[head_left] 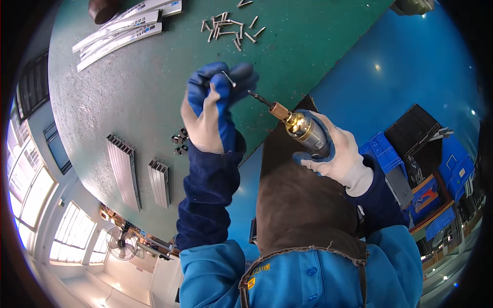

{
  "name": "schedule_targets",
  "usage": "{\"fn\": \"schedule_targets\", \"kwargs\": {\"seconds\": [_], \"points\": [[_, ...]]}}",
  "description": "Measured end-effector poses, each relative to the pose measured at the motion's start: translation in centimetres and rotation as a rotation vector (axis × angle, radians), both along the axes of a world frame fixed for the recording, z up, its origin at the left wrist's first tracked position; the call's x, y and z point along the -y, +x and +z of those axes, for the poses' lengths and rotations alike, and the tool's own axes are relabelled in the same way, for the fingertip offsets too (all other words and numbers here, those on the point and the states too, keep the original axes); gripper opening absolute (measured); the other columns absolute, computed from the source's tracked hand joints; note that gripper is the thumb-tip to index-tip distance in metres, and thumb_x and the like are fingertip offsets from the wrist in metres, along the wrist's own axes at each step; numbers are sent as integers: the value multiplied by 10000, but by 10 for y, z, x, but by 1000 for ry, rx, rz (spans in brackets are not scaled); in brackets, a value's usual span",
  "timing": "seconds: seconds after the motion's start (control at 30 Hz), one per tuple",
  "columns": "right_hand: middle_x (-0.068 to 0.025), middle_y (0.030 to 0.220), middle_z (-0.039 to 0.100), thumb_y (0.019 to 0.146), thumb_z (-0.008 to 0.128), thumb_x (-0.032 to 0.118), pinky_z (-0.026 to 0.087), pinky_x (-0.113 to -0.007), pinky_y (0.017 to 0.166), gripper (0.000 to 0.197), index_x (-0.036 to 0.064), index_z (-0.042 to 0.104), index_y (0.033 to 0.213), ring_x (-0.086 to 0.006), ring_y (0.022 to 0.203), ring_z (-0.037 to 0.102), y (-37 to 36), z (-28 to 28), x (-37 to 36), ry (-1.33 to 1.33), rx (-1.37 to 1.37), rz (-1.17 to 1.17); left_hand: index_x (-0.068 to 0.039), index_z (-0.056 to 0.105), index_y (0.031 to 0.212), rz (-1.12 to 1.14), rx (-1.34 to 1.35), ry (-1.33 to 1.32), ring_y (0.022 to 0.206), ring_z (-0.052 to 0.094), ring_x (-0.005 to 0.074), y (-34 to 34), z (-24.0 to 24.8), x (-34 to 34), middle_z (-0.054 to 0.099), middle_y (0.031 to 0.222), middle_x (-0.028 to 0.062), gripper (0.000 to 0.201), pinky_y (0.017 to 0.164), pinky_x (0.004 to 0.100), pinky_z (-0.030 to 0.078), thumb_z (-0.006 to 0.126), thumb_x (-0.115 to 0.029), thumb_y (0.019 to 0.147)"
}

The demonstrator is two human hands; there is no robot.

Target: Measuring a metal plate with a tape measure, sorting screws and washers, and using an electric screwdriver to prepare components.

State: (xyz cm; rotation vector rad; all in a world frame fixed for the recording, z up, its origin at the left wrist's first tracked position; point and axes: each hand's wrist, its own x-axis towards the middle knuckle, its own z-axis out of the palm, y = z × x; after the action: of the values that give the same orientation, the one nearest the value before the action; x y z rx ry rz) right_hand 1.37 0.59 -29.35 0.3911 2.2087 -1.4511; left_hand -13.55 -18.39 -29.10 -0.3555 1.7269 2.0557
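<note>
- fingers of gloved left hand: tips nearly closed, pinching one screw; other fingers blurred
- that screw: held over green table
- loose screws: scattered on table beyond left hand
- power driver: bit toward left hand, apart from pinched screw
- gloved right hand: fingers curled around driver body

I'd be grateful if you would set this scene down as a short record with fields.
Left grip: gloved, pinching a small screw
Right grip: gloved, around a power screwdriver
Screwdriver bit: pointing toward the left grip, apart from the screw
Table: green
On table: loose screws, white strips, silvery ribbed metal pieces, small black parts
Clothing: brown apron
Background: fan, lower left
</note>
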Motion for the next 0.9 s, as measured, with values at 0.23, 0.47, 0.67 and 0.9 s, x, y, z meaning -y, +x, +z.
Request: {"fn": "schedule_targets", "kwargs": {"seconds": [0.23, 0.47, 0.67, 0.9], "points": [[-91, 1007, 704, 646, 853, 227, 540, -337, 738, 821, 186, 467, 1368, -290, 838, 697, -6, 2, 22, 60, -22, 104, -20, 464, 1322, 260, 266, 354, 983, 668, 312, 31, -16, 24, 654, 1120, 136, 378, 838, 398, 557, 550, -162, 982], [-85, 1012, 701, 654, 847, 227, 543, -334, 737, 810, 185, 466, 1368, -293, 835, 696, -4, 4, 41, 90, 5, 160, -16, 483, 1299, 372, 282, 286, 922, 680, 307, 45, -13, 34, 643, 1061, 167, 393, 851, 419, 563, 569, -248, 993], [-101, 1043, 698, 647, 843, 183, 536, -340, 766, 808, 174, 470, 1363, -295, 870, 694, -1, 5, 52, -18, 90, 155, -16, 461, 1319, 386, 155, 223, 908, 683, 305, 58, -9, 42, 643, 1077, 165, 401, 826, 413, 565, 559, -231, 995], [-122, 1104, 685, 633, 827, 112, 520, -345, 817, 803, 160, 478, 1354, -304, 914, 686, 14, -6, 57, -357, 31, 37, -22, 385, 1396, 360, 124, 313, 931, 681, 306, 70, -2, 38, 643, 1098, 163, 473, 815, 413, 561, 559, -170, 982]]}}
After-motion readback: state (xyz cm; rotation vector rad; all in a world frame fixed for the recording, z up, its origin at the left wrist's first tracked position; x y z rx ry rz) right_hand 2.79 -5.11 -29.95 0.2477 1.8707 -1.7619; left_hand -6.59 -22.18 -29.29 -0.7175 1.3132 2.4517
